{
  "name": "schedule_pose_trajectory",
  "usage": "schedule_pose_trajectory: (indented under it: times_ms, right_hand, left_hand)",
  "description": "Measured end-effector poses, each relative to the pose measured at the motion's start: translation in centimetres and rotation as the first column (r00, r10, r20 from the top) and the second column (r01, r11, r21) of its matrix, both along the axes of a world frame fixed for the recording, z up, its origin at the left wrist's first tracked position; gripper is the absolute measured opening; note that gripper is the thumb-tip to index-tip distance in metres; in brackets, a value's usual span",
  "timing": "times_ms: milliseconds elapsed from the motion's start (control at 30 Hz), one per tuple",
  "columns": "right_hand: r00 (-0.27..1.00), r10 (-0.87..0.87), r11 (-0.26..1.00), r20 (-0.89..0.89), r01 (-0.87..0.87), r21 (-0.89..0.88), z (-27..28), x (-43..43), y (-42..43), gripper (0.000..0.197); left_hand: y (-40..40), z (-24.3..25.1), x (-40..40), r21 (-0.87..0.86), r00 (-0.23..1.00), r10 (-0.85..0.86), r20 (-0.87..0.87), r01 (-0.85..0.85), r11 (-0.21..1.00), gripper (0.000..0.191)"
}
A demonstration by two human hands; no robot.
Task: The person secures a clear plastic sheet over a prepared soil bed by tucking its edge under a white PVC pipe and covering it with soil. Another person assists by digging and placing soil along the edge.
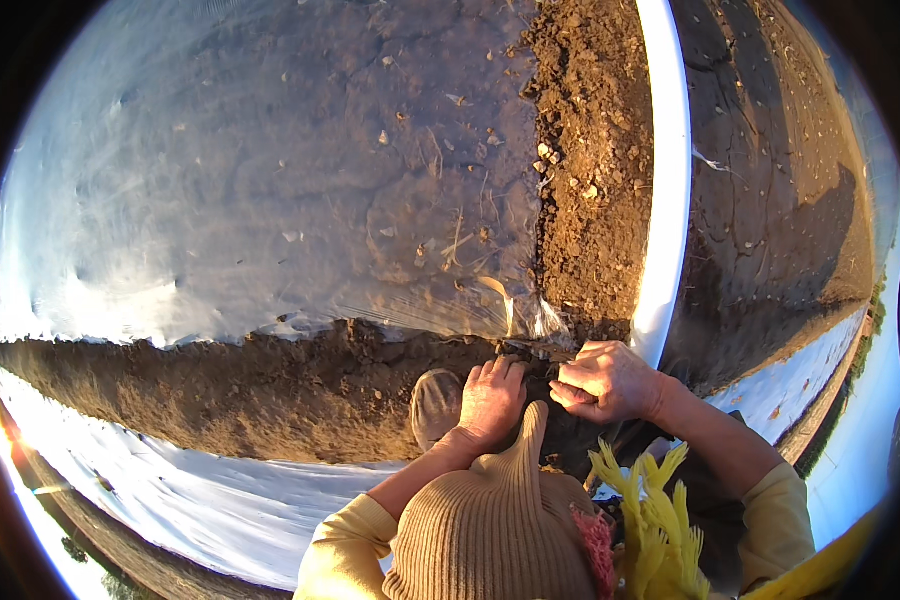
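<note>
My left hand (pixel 493 395) reaches down into the dark soil furrow (pixel 330 401) beside a shoe toe (pixel 435 409). Its fingertips are at the soil under the film's edge, partly hidden. My right hand (pixel 606 382) is close by on the right, with fingers curled in. Whether either hand holds something is not plain. A clear plastic film (pixel 330 187) covers the soil bed just beyond my hands. Its gathered corner (pixel 549 319) lies just past my fingers, near a dry, curled leaf strip (pixel 504 296). Both sleeves are yellow.
A long white tube or strip (pixel 671 172) curves from the top down to my right hand. Between it and the film runs a band of loose, crumbly soil (pixel 592 165). White film (pixel 195 487) lies behind the furrow. A ribbed tan knit cap (pixel 487 532) and yellow fringe (pixel 656 517) fill the bottom.
</note>
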State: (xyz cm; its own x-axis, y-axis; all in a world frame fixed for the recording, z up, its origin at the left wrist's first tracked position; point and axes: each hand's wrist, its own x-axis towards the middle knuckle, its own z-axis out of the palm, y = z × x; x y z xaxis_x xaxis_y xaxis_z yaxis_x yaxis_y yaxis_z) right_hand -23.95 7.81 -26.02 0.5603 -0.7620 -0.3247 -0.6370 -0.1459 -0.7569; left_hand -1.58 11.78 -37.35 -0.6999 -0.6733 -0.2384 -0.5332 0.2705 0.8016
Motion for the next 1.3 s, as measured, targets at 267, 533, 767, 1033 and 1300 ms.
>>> schedule_pose_trajectory:
  times_ms: [267, 533, 767, 1033, 1300]
  right_hand:
    - [1.000, -0.022, 0.991, -0.009, 0.021, -0.129, -4.6, 2.1, 1.8, 0.024]
    - [0.997, 0.049, 0.994, -0.067, -0.056, -0.096, -2.0, 2.4, 1.8, 0.018]
    - [0.868, -0.495, 0.867, -0.037, 0.496, 0.046, 4.4, -0.9, 3.5, 0.015]
    - [0.021, -1.000, 0.012, -0.023, 0.942, 0.335, 0.9, 1.6, 5.6, 0.021]
    - [-0.069, -0.997, -0.077, -0.037, 0.950, 0.303, -1.0, 5.3, 5.6, 0.021]
  left_hand:
    - [-2.6, -2.6, -0.2, 0.082, 0.976, 0.155, 0.155, -0.168, 0.982, 0.025]
    - [-3.0, -5.3, -1.8, -0.058, 0.974, 0.111, 0.197, -0.101, 0.993, 0.021]
    - [-3.1, -4.5, -1.9, -0.083, 0.985, 0.123, 0.120, -0.114, 0.990, 0.024]
    - [-2.6, -4.6, -2.5, -0.010, 0.993, 0.108, 0.042, -0.107, 0.994, 0.033]
    - [-3.1, -4.3, -2.7, 0.182, 0.972, 0.237, -0.010, -0.231, 0.956, 0.031]
